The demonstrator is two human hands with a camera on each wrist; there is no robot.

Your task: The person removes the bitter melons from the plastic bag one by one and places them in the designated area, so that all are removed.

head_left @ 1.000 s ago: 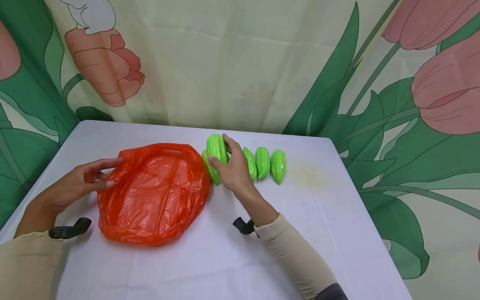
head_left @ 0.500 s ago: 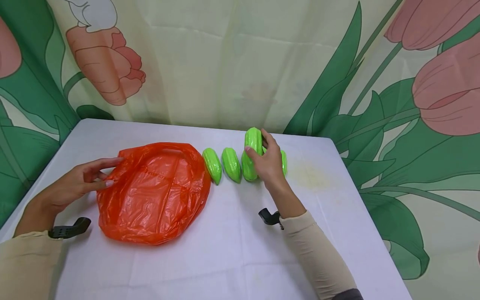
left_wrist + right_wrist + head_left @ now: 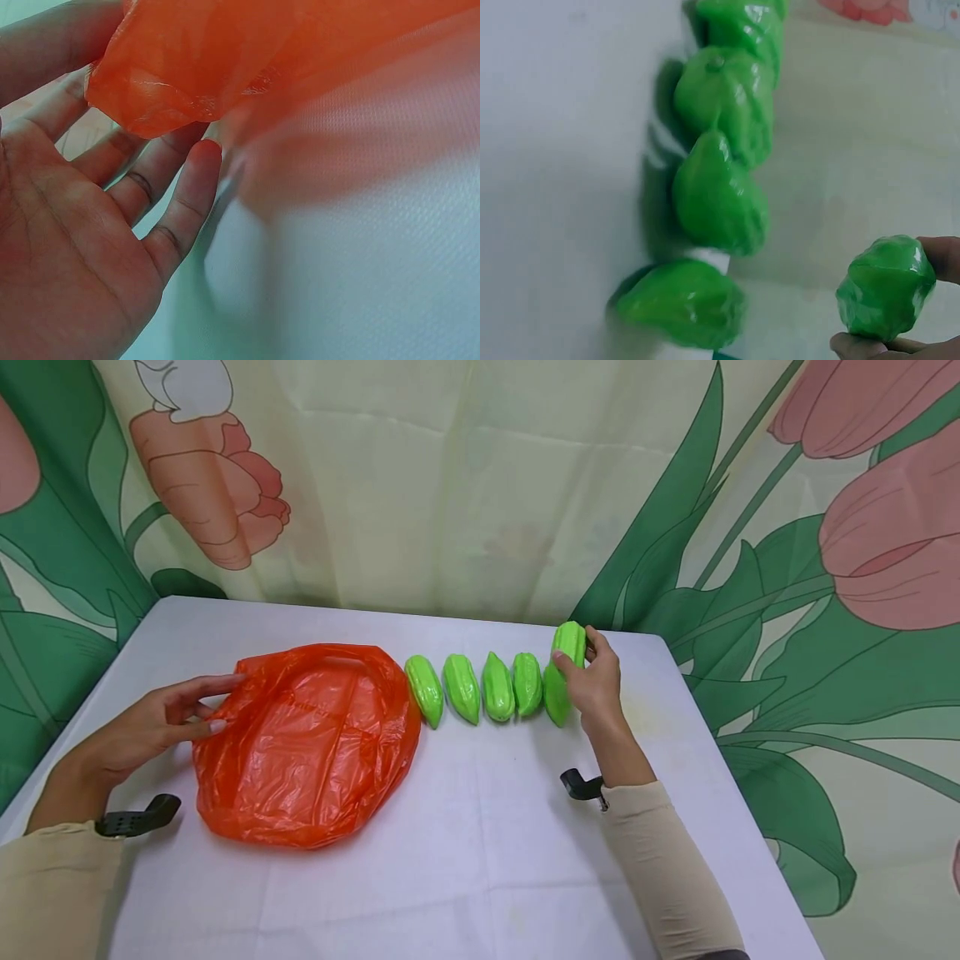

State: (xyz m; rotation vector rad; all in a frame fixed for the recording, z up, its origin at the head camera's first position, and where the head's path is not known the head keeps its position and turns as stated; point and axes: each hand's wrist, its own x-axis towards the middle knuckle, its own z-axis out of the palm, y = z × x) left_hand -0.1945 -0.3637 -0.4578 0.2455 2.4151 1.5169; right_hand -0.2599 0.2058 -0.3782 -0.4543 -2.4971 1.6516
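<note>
In the head view my right hand (image 3: pixel 600 689) holds a glossy green ribbed gourd (image 3: pixel 571 642), thumb on one side and fingers on the other. This gourd overlaps the rightmost one of the row, a green gourd (image 3: pixel 556 700) lying on the table. In the right wrist view the held gourd (image 3: pixel 885 289) sits between fingertips at lower right, apart from the row. My left hand (image 3: pixel 161 722) is at the left edge of a red plastic bag (image 3: pixel 300 752), thumb and fingers spread and touching it. The bag's edge (image 3: pixel 172 75) hides some fingertips in the left wrist view.
Several similar green gourds (image 3: pixel 498 687) lie in a row to the right of the bag, along the far half of the table. A white cloth covers the table (image 3: pixel 435 860). Behind its far edge hangs a printed curtain (image 3: pixel 465 493) with tulips and a carrot.
My right hand has moved rightward along the row with the gourd, from beside the bag to the right end. The left hand and the bag have stayed in place.
</note>
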